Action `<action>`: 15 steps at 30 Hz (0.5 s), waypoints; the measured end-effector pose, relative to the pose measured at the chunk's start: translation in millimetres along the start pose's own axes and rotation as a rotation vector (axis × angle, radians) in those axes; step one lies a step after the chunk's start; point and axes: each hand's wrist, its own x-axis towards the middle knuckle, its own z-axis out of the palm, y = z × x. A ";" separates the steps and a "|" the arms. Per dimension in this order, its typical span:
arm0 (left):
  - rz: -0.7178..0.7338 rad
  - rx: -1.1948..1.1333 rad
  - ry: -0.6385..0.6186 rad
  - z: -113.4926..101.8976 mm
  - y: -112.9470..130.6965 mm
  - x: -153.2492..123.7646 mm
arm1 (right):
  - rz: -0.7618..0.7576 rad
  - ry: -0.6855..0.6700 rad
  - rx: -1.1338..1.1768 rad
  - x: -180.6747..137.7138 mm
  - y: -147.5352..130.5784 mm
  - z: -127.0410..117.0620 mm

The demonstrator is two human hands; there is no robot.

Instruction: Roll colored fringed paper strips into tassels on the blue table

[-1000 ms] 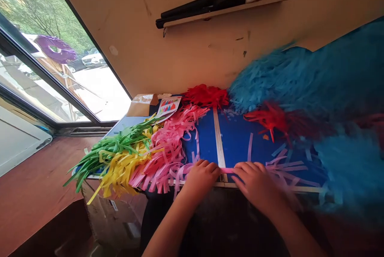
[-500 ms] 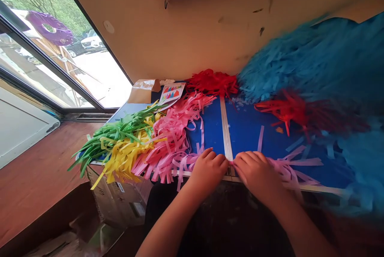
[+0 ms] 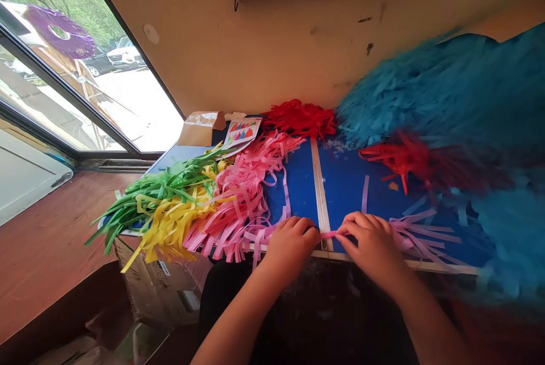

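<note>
One pink strip (image 3: 327, 234), stretched between left hand (image 3: 293, 244) and right hand (image 3: 369, 244) at the front edge of the blue desk (image 3: 344, 197); left fingers curled down over one end, right fingers pinched together on the other. Lilac fringe (image 3: 426, 235), splayed on the desk just beyond the right hand. Left of the hands, adjoining heaps: pink streamers (image 3: 240, 183), yellow streamers (image 3: 172, 226), green streamers (image 3: 164, 186).

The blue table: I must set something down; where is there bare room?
Bare: right of the metal seam, short of the right-hand red fringe, broken by a lilac strip; also between seam and pink fringe. Crowded: left end, under green fringe and yellow fringe; right, under blue fringe.
</note>
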 end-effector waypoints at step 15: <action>-0.033 0.036 -0.156 -8.5 21.6 8.8 | -0.037 0.127 -0.118 -9.2 -13.8 -7.0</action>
